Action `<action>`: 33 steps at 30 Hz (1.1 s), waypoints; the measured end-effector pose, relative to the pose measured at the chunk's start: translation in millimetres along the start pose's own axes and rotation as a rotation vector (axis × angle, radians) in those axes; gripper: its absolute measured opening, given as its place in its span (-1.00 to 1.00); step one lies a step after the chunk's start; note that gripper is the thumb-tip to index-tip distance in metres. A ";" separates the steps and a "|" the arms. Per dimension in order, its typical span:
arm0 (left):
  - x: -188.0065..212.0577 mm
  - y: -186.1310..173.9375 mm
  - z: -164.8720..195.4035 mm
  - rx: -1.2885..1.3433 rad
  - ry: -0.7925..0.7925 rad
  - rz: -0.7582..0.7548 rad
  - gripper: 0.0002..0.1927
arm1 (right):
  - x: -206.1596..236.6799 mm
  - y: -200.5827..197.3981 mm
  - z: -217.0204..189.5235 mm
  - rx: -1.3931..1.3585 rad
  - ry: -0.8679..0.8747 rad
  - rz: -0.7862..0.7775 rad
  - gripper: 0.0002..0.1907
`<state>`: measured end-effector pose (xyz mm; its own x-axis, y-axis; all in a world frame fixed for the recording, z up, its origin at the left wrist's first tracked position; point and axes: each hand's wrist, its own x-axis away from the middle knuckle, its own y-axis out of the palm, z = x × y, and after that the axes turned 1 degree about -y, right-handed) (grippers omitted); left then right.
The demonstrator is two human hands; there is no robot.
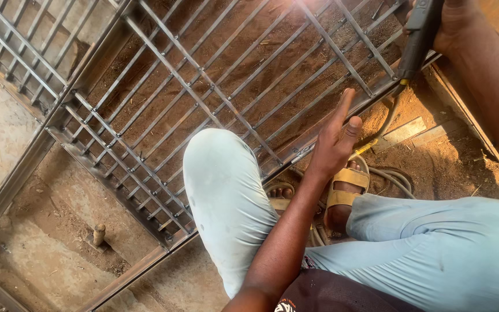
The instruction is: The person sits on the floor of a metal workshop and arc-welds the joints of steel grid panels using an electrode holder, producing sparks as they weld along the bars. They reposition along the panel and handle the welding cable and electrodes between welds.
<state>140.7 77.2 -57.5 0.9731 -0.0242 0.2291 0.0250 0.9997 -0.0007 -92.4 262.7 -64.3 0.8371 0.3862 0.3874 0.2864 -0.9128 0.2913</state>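
I crouch over a steel window grille of welded flat bars that lies on the dirt ground. My left hand hovers over the grille's near frame bar, fingers spread and straight, holding nothing. My right hand at the top right grips the dark handle of a welding electrode holder. Its cable drops from the handle toward the ground by the frame. My knees in pale blue trousers fill the lower middle and right.
My feet in tan sandals rest on coiled cable beside the frame. A second grille section lies at the upper left. A short wooden peg stands in the concrete floor at the lower left. Flat metal strips lie on the dirt at right.
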 end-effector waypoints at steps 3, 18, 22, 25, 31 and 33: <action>-0.3 0.4 -2.7 -0.010 -0.013 -0.011 -0.04 | -2.0 0.9 1.3 -0.029 0.038 0.027 -0.17; -0.2 0.0 1.5 -0.026 -0.027 0.004 -0.01 | -6.9 1.0 5.6 -0.092 -0.038 -0.083 -0.13; -0.2 0.3 1.7 -0.018 -0.024 0.000 -0.02 | -6.3 0.3 4.6 -0.052 -0.027 -0.036 -0.15; 0.0 0.1 0.4 -0.022 -0.022 -0.004 -0.03 | -3.7 -0.6 4.1 -0.013 -0.018 -0.003 -0.17; -1.1 2.0 -4.5 -0.051 -0.044 -0.008 0.01 | -3.1 1.7 2.8 0.040 -0.016 0.044 -0.20; -1.8 2.7 -5.8 -0.061 -0.056 -0.009 0.03 | -4.1 3.4 2.6 0.039 -0.030 0.044 -0.20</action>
<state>140.3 79.9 -63.6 0.9586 -0.0316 0.2830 0.0497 0.9971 -0.0571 -93.7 257.7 -67.1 0.8628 0.3419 0.3725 0.2663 -0.9335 0.2400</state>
